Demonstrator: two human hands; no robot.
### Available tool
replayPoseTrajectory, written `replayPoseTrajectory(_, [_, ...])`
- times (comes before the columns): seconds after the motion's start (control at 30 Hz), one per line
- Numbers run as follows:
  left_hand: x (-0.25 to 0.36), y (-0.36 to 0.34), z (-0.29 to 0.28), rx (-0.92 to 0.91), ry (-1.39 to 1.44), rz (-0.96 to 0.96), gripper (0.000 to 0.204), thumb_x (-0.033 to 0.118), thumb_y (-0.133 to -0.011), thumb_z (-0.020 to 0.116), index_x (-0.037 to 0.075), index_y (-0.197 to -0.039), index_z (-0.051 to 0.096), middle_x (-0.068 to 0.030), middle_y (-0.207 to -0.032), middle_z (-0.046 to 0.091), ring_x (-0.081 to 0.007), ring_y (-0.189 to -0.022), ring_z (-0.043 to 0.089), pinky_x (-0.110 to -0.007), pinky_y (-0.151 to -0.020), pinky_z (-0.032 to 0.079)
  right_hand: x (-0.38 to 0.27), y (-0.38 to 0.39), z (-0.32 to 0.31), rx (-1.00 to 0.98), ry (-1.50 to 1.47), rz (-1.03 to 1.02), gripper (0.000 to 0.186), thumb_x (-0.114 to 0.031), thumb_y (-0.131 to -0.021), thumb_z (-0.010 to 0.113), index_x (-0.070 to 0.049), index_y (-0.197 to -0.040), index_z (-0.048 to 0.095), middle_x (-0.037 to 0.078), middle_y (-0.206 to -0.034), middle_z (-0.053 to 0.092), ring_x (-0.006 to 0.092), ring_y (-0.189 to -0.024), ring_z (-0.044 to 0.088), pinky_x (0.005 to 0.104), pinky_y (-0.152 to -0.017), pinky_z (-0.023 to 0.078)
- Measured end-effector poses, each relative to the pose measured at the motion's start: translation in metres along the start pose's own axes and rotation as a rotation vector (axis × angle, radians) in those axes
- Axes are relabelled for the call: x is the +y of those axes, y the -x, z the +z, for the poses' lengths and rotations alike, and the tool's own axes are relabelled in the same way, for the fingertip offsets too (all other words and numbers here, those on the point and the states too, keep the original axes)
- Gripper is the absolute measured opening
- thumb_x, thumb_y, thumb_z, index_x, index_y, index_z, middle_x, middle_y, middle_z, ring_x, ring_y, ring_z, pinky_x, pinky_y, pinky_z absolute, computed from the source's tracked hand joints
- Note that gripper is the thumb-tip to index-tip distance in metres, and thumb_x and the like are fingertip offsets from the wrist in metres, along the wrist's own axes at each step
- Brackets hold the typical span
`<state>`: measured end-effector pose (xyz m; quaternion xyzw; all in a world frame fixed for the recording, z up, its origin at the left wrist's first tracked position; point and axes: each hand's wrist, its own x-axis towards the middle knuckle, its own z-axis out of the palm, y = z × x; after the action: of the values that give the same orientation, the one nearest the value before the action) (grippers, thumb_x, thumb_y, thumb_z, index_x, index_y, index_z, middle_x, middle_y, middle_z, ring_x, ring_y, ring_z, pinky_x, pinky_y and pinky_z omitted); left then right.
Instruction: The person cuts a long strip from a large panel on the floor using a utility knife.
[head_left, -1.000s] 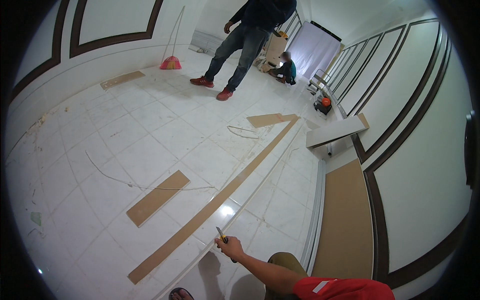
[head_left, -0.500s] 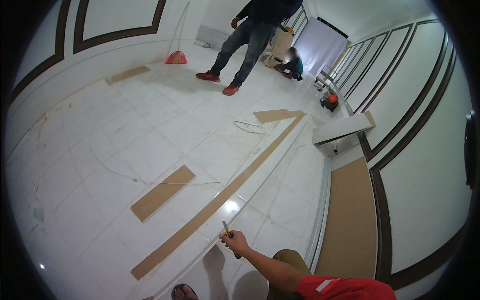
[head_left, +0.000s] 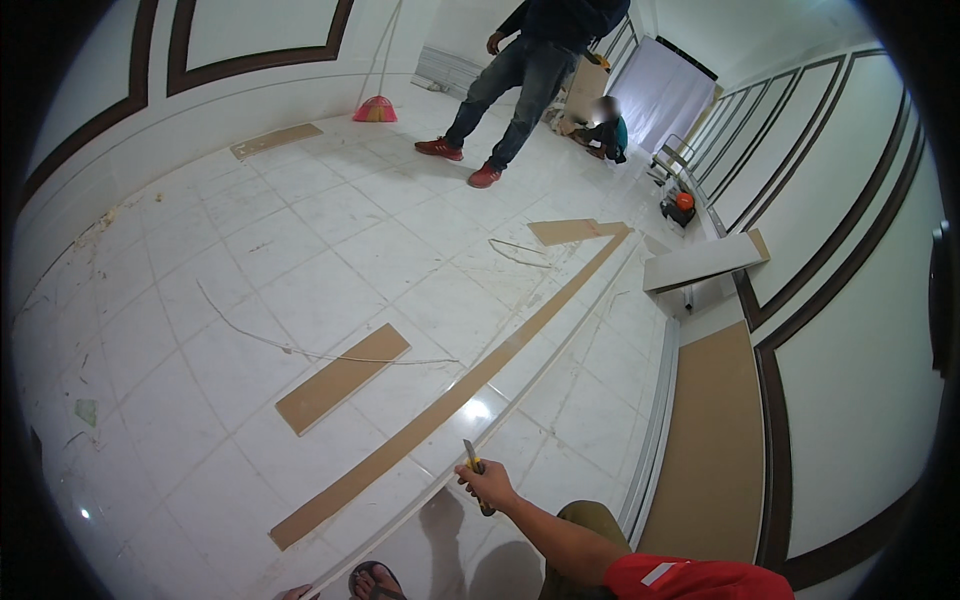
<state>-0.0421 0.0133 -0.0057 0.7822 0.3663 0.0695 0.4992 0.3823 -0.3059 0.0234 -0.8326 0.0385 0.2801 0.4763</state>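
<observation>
My right hand (head_left: 487,486) is closed around a yellow and black utility knife (head_left: 474,461), its blade out and pointing up and away. Its fingertips are right by a long, thin white strip (head_left: 541,381), but I cannot tell whether they touch it. That strip runs diagonally from the bottom edge toward the far right. Beside the strip's near end, a sliver of skin shows at the bottom edge; I cannot tell whether it is my left hand or a foot. A long brown board strip (head_left: 450,407) lies left of the white one, roughly parallel to it.
A short brown board (head_left: 343,378) lies on the tiles under a thin cord (head_left: 240,330). Board offcuts (head_left: 700,262) and a tall brown panel (head_left: 705,440) are along the right wall. One person (head_left: 520,80) stands ahead; another (head_left: 605,135) crouches farther back. A sandalled foot (head_left: 375,580) is nearby.
The whole view has shifted slightly, so the floor and people appear farther right. My right hand keeps the utility knife, close to the same spot by the white strip.
</observation>
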Motion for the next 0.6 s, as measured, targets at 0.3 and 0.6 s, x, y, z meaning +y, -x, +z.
replayPoseTrajectory(0.3, [0.004, -0.002, -0.003, -0.004, 0.002, 0.038, 0.02, 0.015, -0.1, 0.077, 0.001, -0.114, 0.082, -0.019, -0.106, 0.081, -0.0333, -0.101, 0.077, -0.043, -0.092, 0.06, 0.0, -0.012, -0.003, 0.076, -0.126, 0.066, 0.043, -0.038, -0.105, 0.074, 0.005, -0.105, 0.07, 0.011, -0.092, 0.077, 0.0129, -0.068, 0.067, 0.031, -0.06, 0.058])
replayPoseTrajectory(0.6, [-0.01, -0.002, -0.006, -0.005, -0.043, 0.052, 0.021, 0.014, -0.099, 0.077, 0.001, -0.115, 0.082, -0.0183, -0.107, 0.082, -0.0321, -0.101, 0.078, -0.042, -0.092, 0.06, -0.008, -0.003, 0.004, 0.01, -0.004, 0.031, 0.041, -0.039, -0.106, 0.072, 0.002, -0.104, 0.071, 0.008, -0.091, 0.078, 0.0119, -0.069, 0.067, 0.0316, -0.062, 0.058])
